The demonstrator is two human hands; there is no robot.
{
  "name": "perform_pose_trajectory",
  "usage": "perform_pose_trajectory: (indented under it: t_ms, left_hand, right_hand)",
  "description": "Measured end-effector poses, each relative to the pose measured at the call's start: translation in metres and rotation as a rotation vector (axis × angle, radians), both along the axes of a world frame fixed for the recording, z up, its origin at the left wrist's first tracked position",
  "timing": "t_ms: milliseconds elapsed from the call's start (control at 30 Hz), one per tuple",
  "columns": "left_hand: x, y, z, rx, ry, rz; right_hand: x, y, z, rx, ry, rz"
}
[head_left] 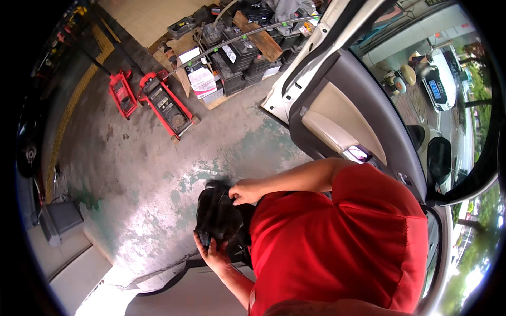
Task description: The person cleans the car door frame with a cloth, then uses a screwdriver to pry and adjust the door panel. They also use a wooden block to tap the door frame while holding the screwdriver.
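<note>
A dark, glossy, rounded thing (215, 213), whose kind I cannot make out, is held in front of my red shirt. My left hand (212, 254) grips its lower end, with the thumb on the near side and the fingers along the edge. At the upper edge, my right hand (244, 192) closes on it with bent fingers. Some black material hangs between the thing and my shirt, partly hidden by it.
An open car door (337, 105) stands at the right. Red floor jacks (167, 107) lie at the far left on the worn concrete floor (142, 174). Stacked car batteries (234, 55), a plank (258, 36) and boxes (202, 79) sit at the back. A grey bin (62, 217) is at the left.
</note>
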State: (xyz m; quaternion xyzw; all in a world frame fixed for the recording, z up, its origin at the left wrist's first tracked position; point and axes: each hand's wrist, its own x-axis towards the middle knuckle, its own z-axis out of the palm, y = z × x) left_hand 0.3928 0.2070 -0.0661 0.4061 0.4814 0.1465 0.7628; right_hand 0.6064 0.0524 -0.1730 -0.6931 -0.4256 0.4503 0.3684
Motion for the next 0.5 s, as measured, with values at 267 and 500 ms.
perform_pose_trajectory:
  t_ms: [267, 500]
  left_hand:
    - [0.143, 0.143, -0.017, -0.146, -0.018, -0.304]
    - [0.301, 0.228, -0.008, -0.062, 0.001, -0.706]
  right_hand:
    - [0.074, 0.061, 0.025, -0.193, -0.058, -0.166]
    - [0.154, 0.040, 0.071, -0.446, -0.065, -0.610]
